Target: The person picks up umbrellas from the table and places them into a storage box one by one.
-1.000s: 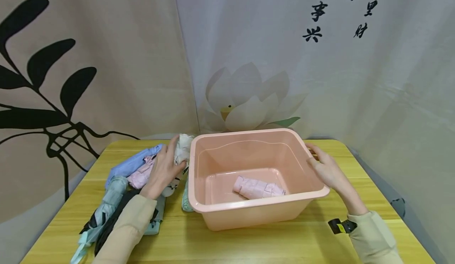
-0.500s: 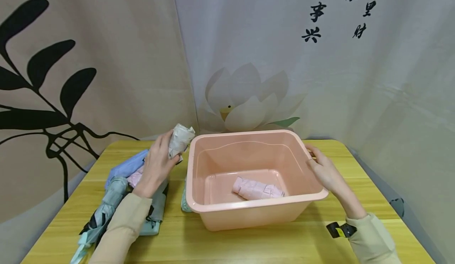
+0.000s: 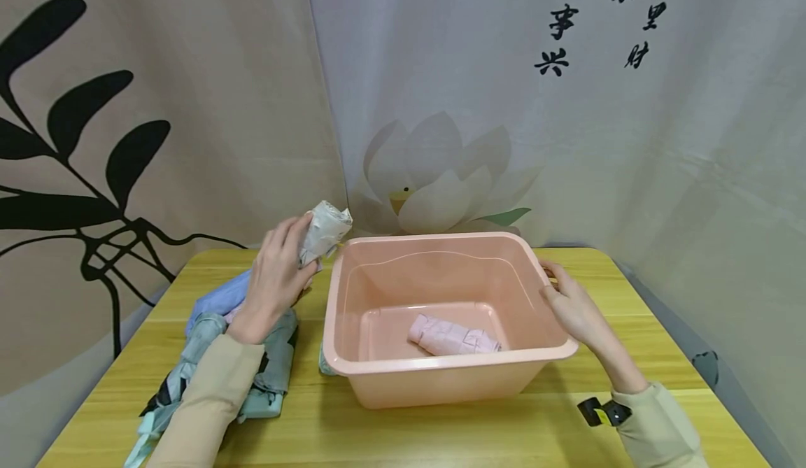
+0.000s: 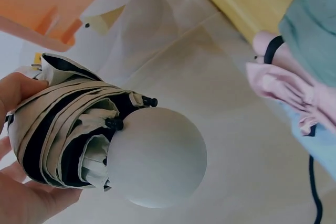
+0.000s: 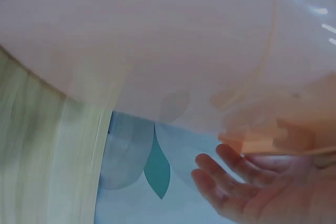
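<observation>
Pink plastic formed one tub point(image 3: 441, 390), one roll point(image 3: 453, 336) inside; the right hand point(image 3: 576, 307) clamped its fingers on the tub, the left hand point(image 3: 272, 275) on one umbrella point(image 3: 326, 232).

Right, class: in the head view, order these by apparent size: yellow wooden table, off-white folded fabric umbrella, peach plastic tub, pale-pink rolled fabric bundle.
1. Wooden table
2. Plastic tub
Unranked: rolled bundle and folded umbrella; they look close in size, and the left hand covers part of the umbrella.
</observation>
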Action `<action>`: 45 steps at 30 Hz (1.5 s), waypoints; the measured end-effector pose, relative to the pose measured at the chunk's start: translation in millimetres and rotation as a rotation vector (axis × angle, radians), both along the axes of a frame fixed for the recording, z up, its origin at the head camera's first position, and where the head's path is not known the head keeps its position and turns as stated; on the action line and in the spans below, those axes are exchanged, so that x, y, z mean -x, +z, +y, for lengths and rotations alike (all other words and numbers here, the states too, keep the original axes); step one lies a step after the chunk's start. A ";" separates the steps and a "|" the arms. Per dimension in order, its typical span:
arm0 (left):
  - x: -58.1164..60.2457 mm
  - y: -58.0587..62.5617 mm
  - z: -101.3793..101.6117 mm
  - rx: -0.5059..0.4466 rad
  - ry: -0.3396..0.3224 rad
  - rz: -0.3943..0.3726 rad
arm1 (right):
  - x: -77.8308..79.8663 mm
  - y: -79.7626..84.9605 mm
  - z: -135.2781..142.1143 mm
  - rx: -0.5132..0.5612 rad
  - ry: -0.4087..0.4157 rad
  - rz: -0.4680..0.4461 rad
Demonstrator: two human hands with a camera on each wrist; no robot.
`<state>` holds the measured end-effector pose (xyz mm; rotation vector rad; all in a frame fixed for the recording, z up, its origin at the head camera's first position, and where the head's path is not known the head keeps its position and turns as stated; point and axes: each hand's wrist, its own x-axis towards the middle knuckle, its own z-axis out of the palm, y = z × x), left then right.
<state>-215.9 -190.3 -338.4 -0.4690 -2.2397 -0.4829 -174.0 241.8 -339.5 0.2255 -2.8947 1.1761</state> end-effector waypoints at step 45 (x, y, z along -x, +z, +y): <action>6.0 59.4 91.3 0.480 -0.185 0.412 | 10.4 -2.2 18.3 -0.036 0.109 0.114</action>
